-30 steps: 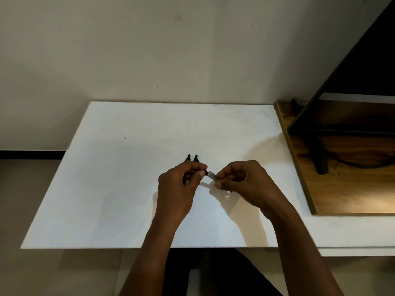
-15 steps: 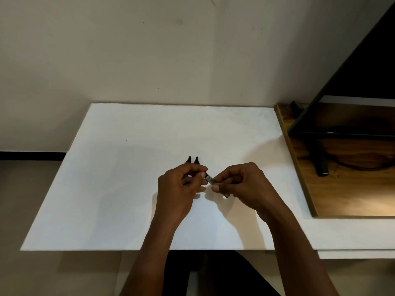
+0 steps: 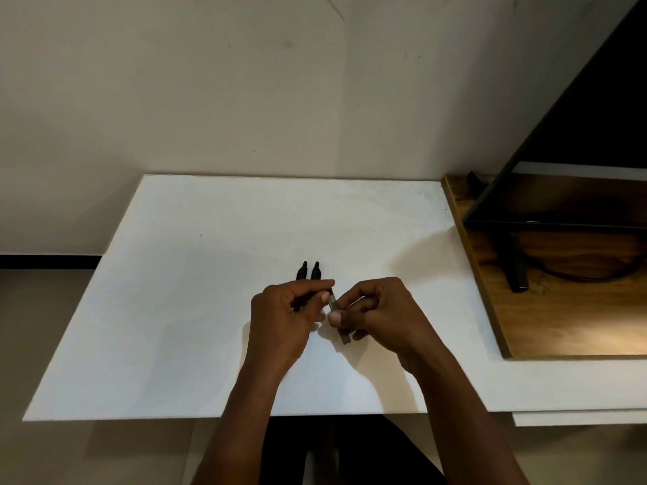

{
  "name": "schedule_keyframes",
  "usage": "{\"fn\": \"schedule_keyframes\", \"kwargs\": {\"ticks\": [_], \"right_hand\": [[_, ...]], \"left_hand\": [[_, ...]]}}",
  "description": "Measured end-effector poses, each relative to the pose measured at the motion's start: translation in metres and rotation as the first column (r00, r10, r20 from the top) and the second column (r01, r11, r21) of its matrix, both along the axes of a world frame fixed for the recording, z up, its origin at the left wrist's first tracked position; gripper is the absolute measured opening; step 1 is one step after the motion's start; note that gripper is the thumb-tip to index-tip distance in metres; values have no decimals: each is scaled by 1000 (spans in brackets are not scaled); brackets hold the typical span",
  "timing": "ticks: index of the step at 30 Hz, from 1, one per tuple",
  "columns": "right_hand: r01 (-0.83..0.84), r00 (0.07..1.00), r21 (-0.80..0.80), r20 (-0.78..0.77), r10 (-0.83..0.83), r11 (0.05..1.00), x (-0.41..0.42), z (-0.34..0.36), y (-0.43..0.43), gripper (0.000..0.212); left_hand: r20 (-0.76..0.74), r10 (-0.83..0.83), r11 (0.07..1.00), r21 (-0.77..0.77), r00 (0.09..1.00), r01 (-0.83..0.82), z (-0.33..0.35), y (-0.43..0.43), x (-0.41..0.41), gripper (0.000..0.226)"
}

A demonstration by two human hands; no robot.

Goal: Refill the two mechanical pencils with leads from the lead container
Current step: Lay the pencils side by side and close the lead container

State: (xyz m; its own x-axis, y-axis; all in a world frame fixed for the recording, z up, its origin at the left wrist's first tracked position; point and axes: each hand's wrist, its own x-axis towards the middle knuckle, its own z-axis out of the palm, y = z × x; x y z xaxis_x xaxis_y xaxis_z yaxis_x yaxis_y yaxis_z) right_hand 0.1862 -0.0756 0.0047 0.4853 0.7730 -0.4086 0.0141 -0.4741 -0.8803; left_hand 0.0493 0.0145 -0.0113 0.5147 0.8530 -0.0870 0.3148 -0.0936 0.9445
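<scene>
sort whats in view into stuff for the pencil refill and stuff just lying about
For the job: two mechanical pencils, lead container, left hand and right hand, both pinching the container.
Just lying about: wooden board, black stand.

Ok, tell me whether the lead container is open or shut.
Cannot tell. The right hand grips the lead container, and the left hand pinches its upper end, hiding the opening.

A white table point(image 3: 210, 327) is standing against a pale wall point(image 3: 245, 82). Just right of the table a wooden board point(image 3: 577, 327) is lying, carrying a black stand point(image 3: 514, 267) and a dark cable point(image 3: 581, 276) under a slanting dark screen point(image 3: 595, 99).
</scene>
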Motion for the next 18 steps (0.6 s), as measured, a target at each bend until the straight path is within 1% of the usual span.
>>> {"fn": "schedule_keyframes", "kwargs": {"ticks": [2,4,6,8,10,12,15,18], "right_hand": [[60,997,44,-55,-57,997,0,1,2,15],[151,986,60,-74,-147,987,2,1,4,18],[217,976,10,14,-217,976,3,-2,4,17],[238,962,-70,155,-226,969,3,-8,3,17],[243,945,-113,254,-209,963,0,-12,4,21],[258,925,-134,321,-204,957,-4,-15,6,27],[298,905,-150,358,-230,942,-11,-19,9,30],[304,887,-154,405,-221,940,-15,-21,9,29]], "left_hand": [[-2,-25,996,90,1000,25,3,-3,1,28],[11,12,984,179,1000,-14,6,-2,1,36],[2,118,961,252,993,-115,6,2,-2,38],[-59,237,928,309,970,-208,3,9,-9,29],[-178,294,931,274,939,-240,-3,14,-16,18],[-281,269,958,177,921,-226,-7,15,-20,18],[-324,212,976,113,922,-185,-8,15,-20,24],[-352,177,984,54,919,-169,-7,13,-17,27]]}}
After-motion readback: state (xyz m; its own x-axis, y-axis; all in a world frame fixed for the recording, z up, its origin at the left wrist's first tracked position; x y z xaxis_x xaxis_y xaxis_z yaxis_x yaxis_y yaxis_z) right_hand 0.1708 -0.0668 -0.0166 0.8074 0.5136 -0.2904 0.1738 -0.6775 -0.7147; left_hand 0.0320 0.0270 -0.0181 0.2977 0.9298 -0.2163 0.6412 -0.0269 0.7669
